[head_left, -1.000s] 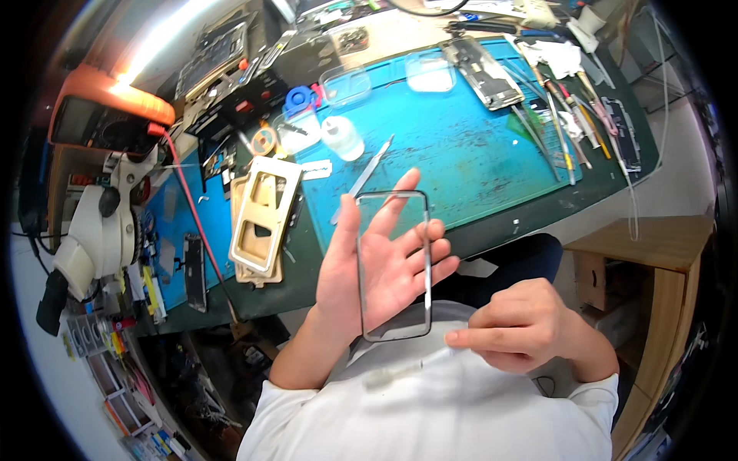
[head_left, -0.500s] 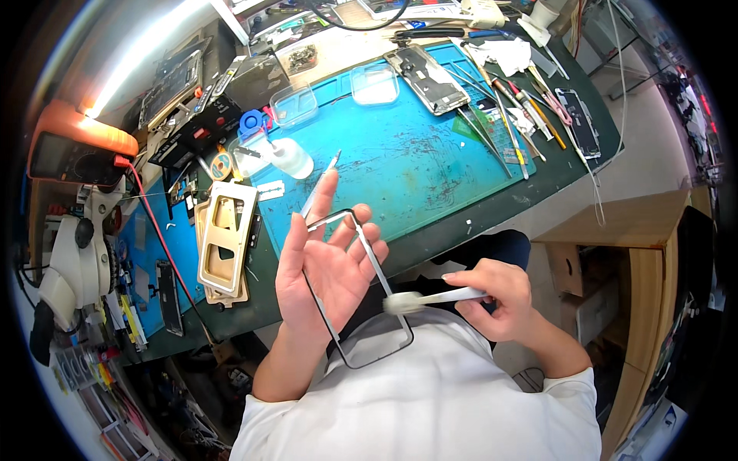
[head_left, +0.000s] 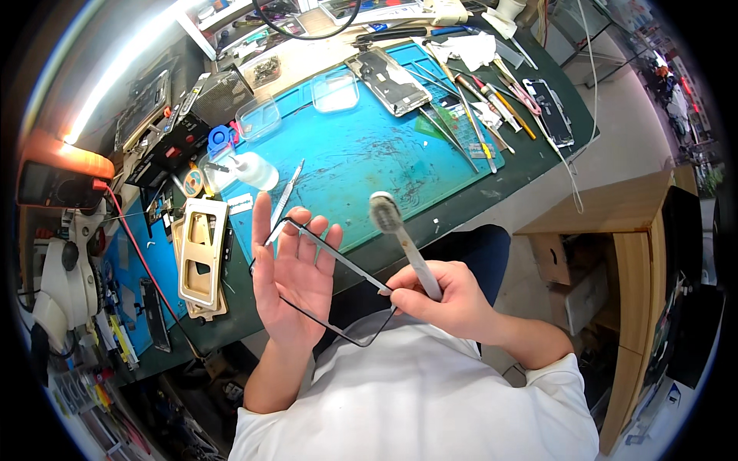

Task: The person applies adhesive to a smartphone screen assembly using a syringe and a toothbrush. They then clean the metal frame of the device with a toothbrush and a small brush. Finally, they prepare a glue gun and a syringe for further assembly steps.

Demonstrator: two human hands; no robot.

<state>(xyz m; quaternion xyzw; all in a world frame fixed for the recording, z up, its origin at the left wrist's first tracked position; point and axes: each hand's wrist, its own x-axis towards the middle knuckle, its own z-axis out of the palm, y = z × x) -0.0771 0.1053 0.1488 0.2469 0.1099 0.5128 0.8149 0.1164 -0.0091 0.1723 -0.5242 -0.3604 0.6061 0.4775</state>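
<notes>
A thin black-and-silver phone frame (head_left: 338, 257), an empty rectangular rim, hangs tilted around my left hand (head_left: 296, 284). That palm faces up, fingers apart, with the frame's far short end running between thumb and fingers. My right hand (head_left: 446, 300) grips a toothbrush (head_left: 413, 257) with a grey-white handle, its bristled head pointing up and away. The right thumb and fingertips also meet the frame's near right corner. Just beyond my left fingers a slim silver pen-like tool (head_left: 288, 196) lies on the blue mat (head_left: 338, 177), partly hidden by the hand.
Gold metal jigs (head_left: 201, 257) and a white bottle (head_left: 255, 170) lie left of the mat. Clear plastic boxes (head_left: 335, 91), an opened phone (head_left: 389, 81) and several tools line its far side. An orange multimeter (head_left: 61, 173) stands far left, a wooden cabinet (head_left: 615, 207) right.
My right hand has moved left to the frame, and the toothbrush has swung from level to upright, off the frame's side. The frame has tilted. The whole view has shifted slightly.
</notes>
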